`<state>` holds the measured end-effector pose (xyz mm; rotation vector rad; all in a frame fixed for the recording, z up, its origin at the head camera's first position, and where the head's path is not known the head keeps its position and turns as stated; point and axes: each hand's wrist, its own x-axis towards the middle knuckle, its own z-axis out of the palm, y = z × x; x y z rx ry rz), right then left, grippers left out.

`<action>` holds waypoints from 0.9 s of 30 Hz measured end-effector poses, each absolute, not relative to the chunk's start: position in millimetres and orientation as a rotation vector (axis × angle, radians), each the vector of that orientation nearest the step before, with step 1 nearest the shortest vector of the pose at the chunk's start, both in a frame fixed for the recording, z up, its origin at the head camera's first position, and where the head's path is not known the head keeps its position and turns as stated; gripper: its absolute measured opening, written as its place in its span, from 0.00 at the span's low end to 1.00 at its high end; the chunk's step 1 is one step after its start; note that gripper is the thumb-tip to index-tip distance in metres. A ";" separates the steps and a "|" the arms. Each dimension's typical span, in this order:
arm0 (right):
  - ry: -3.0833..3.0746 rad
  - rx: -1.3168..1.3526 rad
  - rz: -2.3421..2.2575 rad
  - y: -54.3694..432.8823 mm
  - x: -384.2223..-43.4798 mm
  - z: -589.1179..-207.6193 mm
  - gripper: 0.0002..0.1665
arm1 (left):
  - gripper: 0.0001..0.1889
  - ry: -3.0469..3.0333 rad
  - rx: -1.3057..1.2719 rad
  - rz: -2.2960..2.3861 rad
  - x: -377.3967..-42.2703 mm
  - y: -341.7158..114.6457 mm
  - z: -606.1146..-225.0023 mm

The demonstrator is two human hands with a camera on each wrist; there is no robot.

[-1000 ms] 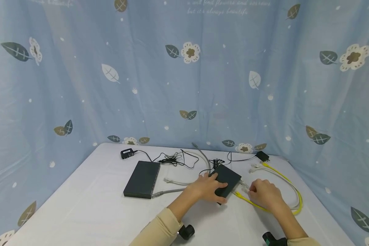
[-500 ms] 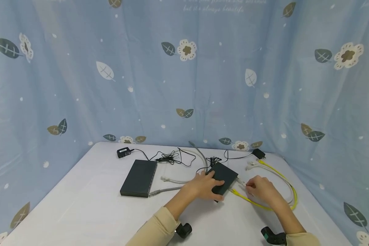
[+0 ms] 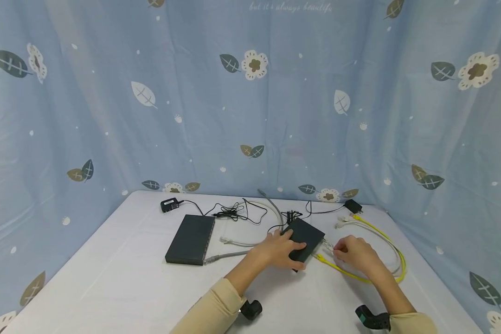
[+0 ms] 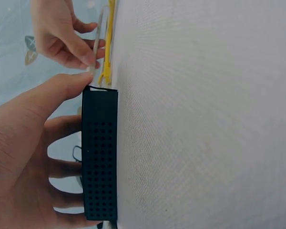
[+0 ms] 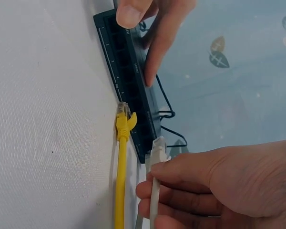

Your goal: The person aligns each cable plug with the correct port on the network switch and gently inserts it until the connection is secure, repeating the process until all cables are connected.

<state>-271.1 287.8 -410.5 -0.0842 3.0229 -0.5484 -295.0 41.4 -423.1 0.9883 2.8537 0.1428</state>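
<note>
My left hand (image 3: 277,250) rests spread over a small black network switch (image 3: 308,237), fingers across its top and thumb at one corner of the port face. In the left wrist view the vented side of the switch faces me. My right hand (image 3: 356,253) pinches a white Ethernet cable (image 5: 155,202) just behind its clear plug (image 5: 158,143), close to the end of the port row. Another pale plug sits partly hidden behind it. A yellow Ethernet cable (image 5: 120,181) has its plug at the port face; whether it is seated I cannot tell.
A larger black switch (image 3: 190,239) lies to the left. Grey cables (image 3: 225,256), bundled black cords (image 3: 231,212) and two power adapters (image 3: 170,204) lie along the back. The yellow and white cables loop on the right. A patterned blue curtain (image 3: 292,116) closes off the back.
My right hand has shifted slightly toward the switch, its thumb and fingertips now more extended along the white cable. The head view has shifted a little. My left hand stays on the switch.
</note>
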 end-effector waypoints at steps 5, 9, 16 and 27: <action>3.027 -0.081 -0.573 289.0 -270.7 -411.7 0.06 | 0.35 2.851 1.000 0.143 -296.0 42.4 -423.8; 3.033 -0.081 -0.582 290.3 -271.8 -413.8 0.07 | 0.36 2.846 1.003 0.136 -296.1 42.7 -423.3; 3.061 -0.076 -0.563 291.4 -274.0 -415.6 0.07 | 0.36 2.847 0.993 0.147 -295.9 42.7 -422.3; 3.080 -0.117 -0.586 288.5 -274.4 -419.5 0.04 | 0.36 2.837 0.968 0.186 -296.6 41.5 -421.4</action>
